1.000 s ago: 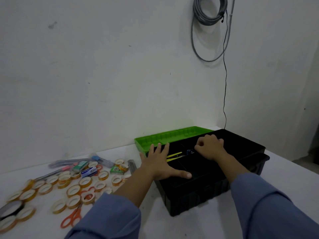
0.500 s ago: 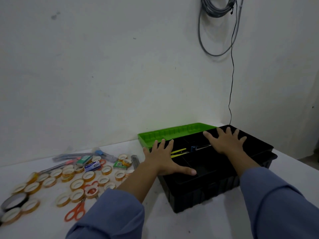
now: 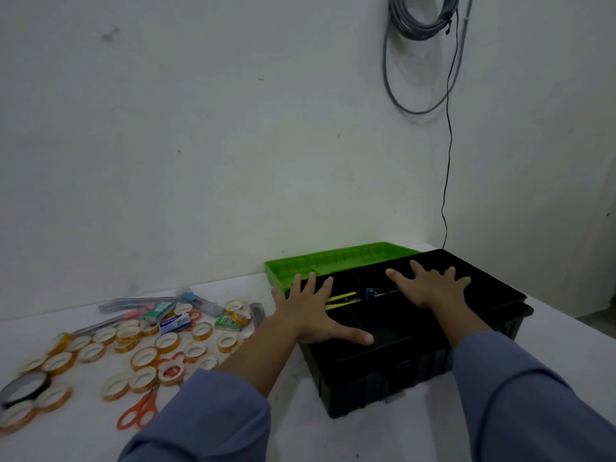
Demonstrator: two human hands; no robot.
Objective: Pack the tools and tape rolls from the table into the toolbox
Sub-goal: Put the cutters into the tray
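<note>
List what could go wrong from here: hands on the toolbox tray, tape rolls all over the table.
The left hand and right hand rest open on the toolbox tray; leaning could shove the box toward the table edge on its right.
The tape rolls are many and loose; a hasty sweep may roll some off.
The orange scissors point their blades in among the rolls; a blind grab risks a nick.
</note>
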